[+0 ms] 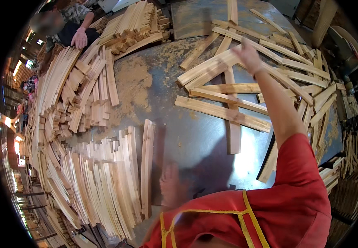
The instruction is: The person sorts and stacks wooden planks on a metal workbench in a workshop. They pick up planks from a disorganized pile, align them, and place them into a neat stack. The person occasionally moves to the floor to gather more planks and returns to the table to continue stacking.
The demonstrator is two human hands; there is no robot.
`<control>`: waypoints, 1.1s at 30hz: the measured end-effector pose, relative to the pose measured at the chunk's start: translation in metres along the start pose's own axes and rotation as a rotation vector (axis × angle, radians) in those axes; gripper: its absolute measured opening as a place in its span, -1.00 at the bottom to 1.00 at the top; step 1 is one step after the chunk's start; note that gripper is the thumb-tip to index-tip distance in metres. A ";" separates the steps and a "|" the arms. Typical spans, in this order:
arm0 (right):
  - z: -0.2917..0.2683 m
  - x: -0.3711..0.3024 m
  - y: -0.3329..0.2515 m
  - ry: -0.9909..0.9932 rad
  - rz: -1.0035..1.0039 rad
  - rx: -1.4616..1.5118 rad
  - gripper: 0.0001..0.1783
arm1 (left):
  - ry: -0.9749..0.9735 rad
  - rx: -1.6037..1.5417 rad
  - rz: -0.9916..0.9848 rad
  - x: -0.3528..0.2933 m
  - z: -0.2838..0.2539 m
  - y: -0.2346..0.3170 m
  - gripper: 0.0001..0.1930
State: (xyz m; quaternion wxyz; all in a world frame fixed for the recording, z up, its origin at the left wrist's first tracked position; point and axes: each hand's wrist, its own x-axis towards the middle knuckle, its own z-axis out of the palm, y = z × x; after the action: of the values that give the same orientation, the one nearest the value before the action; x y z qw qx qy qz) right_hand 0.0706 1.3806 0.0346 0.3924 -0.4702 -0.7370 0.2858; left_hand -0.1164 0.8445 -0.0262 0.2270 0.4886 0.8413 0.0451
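Note:
My right hand (249, 58) stretches out to the far right, at the upper end of a pair of pale wooden slats (210, 68) lying side by side. Its fingers are smeared by motion, so whether they grip the wood cannot be made out. Around it many loose slats (228, 112) lie crisscrossed on the metal table (166, 136). Close to my body, my left hand (170, 184) is a blur just right of a wooden slat (147, 169). That slat stands at the right end of a row of slats (109, 186) on the near left.
Stacks of slats (59, 78) line the left side, with another pile (133, 20) at the back. Sawdust (131, 82) coats part of the table. A co-worker's gloved hand (79, 38) rests by the left stack. A thick hose (325, 20) hangs at the far right.

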 end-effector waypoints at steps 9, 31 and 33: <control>0.021 -0.174 0.065 -0.591 -0.036 -0.758 -0.57 | 0.204 0.442 -0.364 0.057 0.003 -0.118 -0.01; 0.199 -0.448 -0.163 -0.957 0.090 0.170 -0.34 | 0.240 0.364 -0.066 -0.090 0.045 -0.181 0.01; 0.131 -0.430 -0.129 -0.509 0.143 0.186 -0.52 | 0.243 0.343 -0.137 -0.089 0.048 -0.180 0.02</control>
State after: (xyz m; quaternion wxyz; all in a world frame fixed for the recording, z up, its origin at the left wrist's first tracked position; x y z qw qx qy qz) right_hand 0.0064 0.9287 -0.0659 0.2149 -0.3961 -0.7474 0.4882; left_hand -0.2029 0.6691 -0.0926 0.0401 0.4529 0.8889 -0.0557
